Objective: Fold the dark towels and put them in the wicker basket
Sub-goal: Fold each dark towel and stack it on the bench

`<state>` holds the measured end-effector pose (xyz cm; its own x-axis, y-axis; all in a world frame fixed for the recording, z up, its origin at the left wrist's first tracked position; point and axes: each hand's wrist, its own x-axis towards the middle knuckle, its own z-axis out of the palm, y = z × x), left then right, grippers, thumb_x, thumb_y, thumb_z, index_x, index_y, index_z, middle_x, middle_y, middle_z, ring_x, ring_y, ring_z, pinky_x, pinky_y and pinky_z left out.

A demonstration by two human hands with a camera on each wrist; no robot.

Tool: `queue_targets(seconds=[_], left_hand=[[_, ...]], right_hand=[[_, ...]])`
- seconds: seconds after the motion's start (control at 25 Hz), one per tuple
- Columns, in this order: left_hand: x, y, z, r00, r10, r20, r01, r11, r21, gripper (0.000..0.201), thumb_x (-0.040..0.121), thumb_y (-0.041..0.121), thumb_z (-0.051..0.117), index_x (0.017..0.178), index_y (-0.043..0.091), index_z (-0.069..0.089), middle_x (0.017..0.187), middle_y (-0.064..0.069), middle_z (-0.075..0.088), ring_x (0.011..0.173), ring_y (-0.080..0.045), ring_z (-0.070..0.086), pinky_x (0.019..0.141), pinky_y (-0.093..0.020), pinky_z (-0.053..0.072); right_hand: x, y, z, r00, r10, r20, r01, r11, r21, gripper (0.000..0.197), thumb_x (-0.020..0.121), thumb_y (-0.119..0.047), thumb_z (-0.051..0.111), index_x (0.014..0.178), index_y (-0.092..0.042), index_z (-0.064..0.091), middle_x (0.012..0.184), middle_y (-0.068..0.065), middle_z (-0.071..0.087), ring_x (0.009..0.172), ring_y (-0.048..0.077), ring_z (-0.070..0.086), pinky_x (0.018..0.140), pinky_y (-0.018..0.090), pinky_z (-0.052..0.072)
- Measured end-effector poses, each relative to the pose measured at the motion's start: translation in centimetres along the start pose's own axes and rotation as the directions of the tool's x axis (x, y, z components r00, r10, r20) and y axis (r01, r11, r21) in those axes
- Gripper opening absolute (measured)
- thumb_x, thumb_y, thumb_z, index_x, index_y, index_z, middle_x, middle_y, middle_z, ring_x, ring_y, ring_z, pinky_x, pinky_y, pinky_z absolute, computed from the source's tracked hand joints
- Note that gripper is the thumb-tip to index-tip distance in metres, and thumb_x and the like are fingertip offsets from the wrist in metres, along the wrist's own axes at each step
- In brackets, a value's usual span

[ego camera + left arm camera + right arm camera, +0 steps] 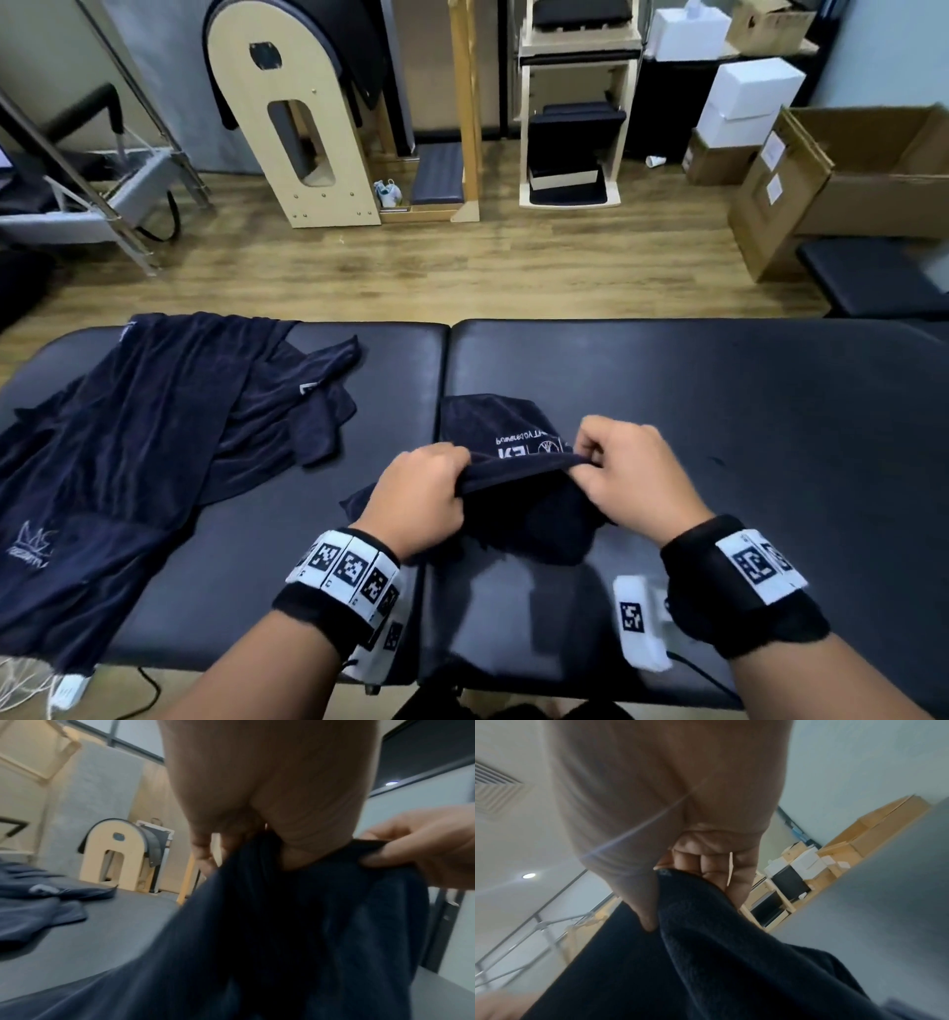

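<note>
Left hand (418, 496) and right hand (629, 470) close together, each pinching the top edge of a dark towel (506, 442) lifted just off the black counter (719, 411). More towels (128, 437) heaped unfolded at left; no basket in view. Best done by matching corners squarely before laying flat.

White print runs across the dark towel (506, 437) held between both hands, seen upside down from the head view. Only broken pieces show: large block letters that look like "E" and a neighbour beside a round emblem, and a smaller line above them too small and inverted to read. The spread towel (128, 462) on the left carries a white crown-like logo with a blurred word under it. The wristbands (349, 570) bear black-and-white square code markers, without letters.
</note>
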<state>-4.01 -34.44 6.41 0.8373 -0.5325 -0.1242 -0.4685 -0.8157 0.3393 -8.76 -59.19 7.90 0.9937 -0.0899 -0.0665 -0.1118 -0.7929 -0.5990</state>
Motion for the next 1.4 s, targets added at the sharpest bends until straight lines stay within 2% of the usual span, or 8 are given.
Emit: queue_targets(seconds=[0.24, 0.44, 0.52, 0.68, 0.84, 1.04, 1.2, 1.4], left_hand=[[0.0, -2.3, -2.2, 0.993, -0.077, -0.091, 0.062, 0.986, -0.152, 0.016, 0.065, 0.017, 0.048, 0.078, 0.025, 0.044, 0.078, -0.005, 0.067, 0.082, -0.037, 0.061, 0.066, -0.039, 0.05], [1.9, 1.4, -4.3, 0.999, 0.014, -0.047, -0.027, 0.956, -0.292, 0.018, 0.066, 0.027, 0.047, 0.084, 0.03, 0.047, 0.075, 0.008, 0.063, 0.078, -0.023, 0.058, 0.071, -0.039, 0.052], [2.5, 2.8, -4.7, 0.998, 0.064, -0.027, -0.069, 0.96, -0.271, 0.012, 0.068, 0.027, 0.052, 0.08, 0.029, 0.05, 0.075, 0.009, 0.062, 0.078, -0.02, 0.057, 0.071, -0.039, 0.052], [3.0, 2.7, -4.9, 0.992, 0.128, -0.022, -0.129, 0.959, -0.254, 0.01, 0.074, 0.024, 0.057, 0.084, 0.026, 0.058, 0.077, 0.006, 0.066, 0.08, -0.02, 0.062, 0.07, -0.036, 0.053], [3.0, 1.1, -5.4, 0.991, 0.136, 0.008, -0.131, 0.971, -0.201, 0.009, 0.078, 0.028, 0.06, 0.085, 0.024, 0.065, 0.076, 0.008, 0.067, 0.077, -0.014, 0.063, 0.069, -0.032, 0.053], [3.4, 1.1, -6.2, 0.993, 0.118, 0.005, -0.112, 0.948, -0.298, 0.007, 0.081, 0.016, 0.059, 0.079, 0.02, 0.064, 0.069, 0.007, 0.063, 0.069, -0.008, 0.06, 0.064, -0.03, 0.05], [4.1, 3.3, -6.1, 0.966, 0.257, -0.031, -0.254, 0.915, -0.314, 0.019, 0.08, 0.011, 0.058, 0.091, 0.023, 0.066, 0.081, 0.012, 0.064, 0.079, -0.006, 0.058, 0.073, -0.019, 0.044], [4.7, 4.6, -6.1, 0.926, 0.376, 0.021, -0.364, 0.908, -0.208, 0.026, 0.078, 0.006, 0.054, 0.092, 0.024, 0.066, 0.086, 0.003, 0.057, 0.085, -0.016, 0.057, 0.076, -0.027, 0.046]], right_hand=[[0.5, 4.0, -4.1, 0.947, 0.313, -0.073, -0.321, 0.936, -0.144, 0.008, 0.08, -0.025, 0.069, 0.079, -0.027, 0.062, 0.08, -0.009, 0.07, 0.093, 0.031, 0.067, 0.077, 0.035, 0.05], [-1.3, -3.5, -1.0, 0.987, -0.077, 0.138, 0.083, 0.996, -0.032, 0.06, 0.071, -0.05, 0.075, 0.124, -0.036, 0.052, 0.118, -0.015, 0.061, 0.109, 0.008, 0.059, 0.097, 0.03, 0.048], [-1.9, -6.4, 0.8, 0.979, -0.142, 0.147, 0.148, 0.988, -0.031, 0.054, 0.072, -0.048, 0.068, 0.118, -0.037, 0.043, 0.113, -0.015, 0.058, 0.104, 0.012, 0.058, 0.088, 0.035, 0.049], [-1.6, -5.9, 1.0, 0.988, -0.046, -0.147, 0.055, 0.997, 0.057, 0.032, 0.076, -0.016, 0.061, 0.096, -0.031, 0.041, 0.078, -0.006, 0.061, 0.079, 0.029, 0.06, 0.068, 0.04, 0.048], [-1.2, -3.0, -1.8, 0.957, 0.086, -0.277, -0.056, 0.992, 0.113, 0.02, 0.074, -0.005, 0.058, 0.081, -0.023, 0.054, 0.062, -0.004, 0.061, 0.063, 0.023, 0.06, 0.062, 0.037, 0.05], [-0.4, 0.3, -3.9, 0.932, 0.316, -0.179, -0.312, 0.949, 0.048, 0.016, 0.079, -0.01, 0.059, 0.074, -0.024, 0.055, 0.072, -0.006, 0.066, 0.081, 0.026, 0.063, 0.068, 0.032, 0.046], [-1.4, -3.3, -2.6, 0.996, -0.036, -0.083, 0.047, 0.989, 0.139, 0.028, 0.079, -0.032, 0.072, 0.104, -0.035, 0.058, 0.1, -0.019, 0.066, 0.09, 0.005, 0.064, 0.08, 0.024, 0.051], [-0.6, -4.3, -0.9, 0.995, -0.089, -0.042, 0.084, 0.991, -0.107, 0.025, 0.081, -0.042, 0.066, 0.085, -0.031, 0.044, 0.079, -0.003, 0.066, 0.084, 0.028, 0.063, 0.068, 0.04, 0.051]])
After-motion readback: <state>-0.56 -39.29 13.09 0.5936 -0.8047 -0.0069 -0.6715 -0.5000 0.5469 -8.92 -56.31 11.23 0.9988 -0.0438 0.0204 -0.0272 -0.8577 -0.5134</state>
